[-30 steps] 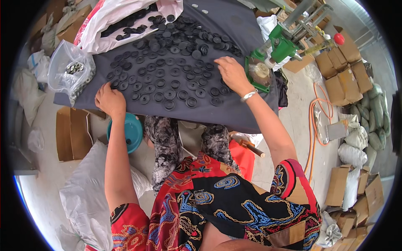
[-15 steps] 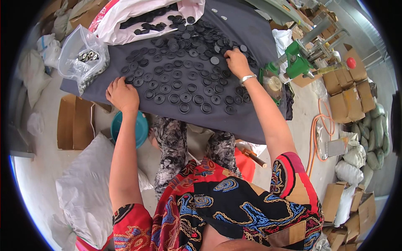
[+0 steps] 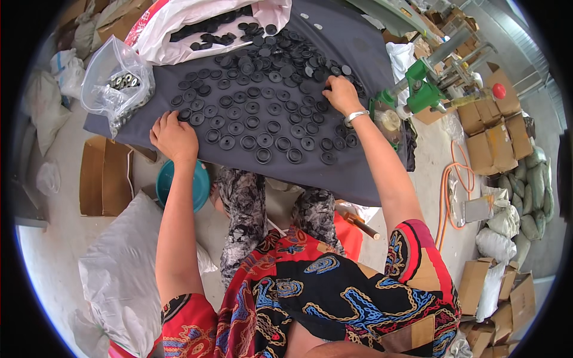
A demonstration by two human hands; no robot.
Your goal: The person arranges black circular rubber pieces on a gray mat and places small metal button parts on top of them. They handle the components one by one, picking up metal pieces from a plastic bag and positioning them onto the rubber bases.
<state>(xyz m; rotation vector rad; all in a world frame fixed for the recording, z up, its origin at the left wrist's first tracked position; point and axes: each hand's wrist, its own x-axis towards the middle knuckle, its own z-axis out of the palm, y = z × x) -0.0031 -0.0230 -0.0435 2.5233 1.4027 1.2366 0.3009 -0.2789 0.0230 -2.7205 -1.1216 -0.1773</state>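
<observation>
Many round black plastic caps [image 3: 252, 107], some ring-like and some with a small knob in the middle, lie spread over a dark grey cloth-covered table [image 3: 286, 173]. My left hand [image 3: 174, 137] rests at the table's left front edge with fingers stretched out, fingertips beside the leftmost caps. To the right, my right hand [image 3: 345, 95], with a bracelet on its wrist, is over the cloth. Its thumb and forefinger are apart, close to a blurred dark cap [image 3: 308, 88]. The other fingers are curled and partly hidden.
At the back, an open white sack [image 3: 221, 51] holds more caps, which pile up before it. A clear plastic bag [image 3: 119, 86] of metal rings sits at the left. A green hand press [image 3: 421, 92] stands at the right edge. Below are a teal basin [image 3: 202, 188] and a cardboard box [image 3: 107, 176].
My right hand has drawn slightly right and toward me, away from the caps. A pale disc left of its fingers now looks dark and blurred. My left hand stays nearly still.
</observation>
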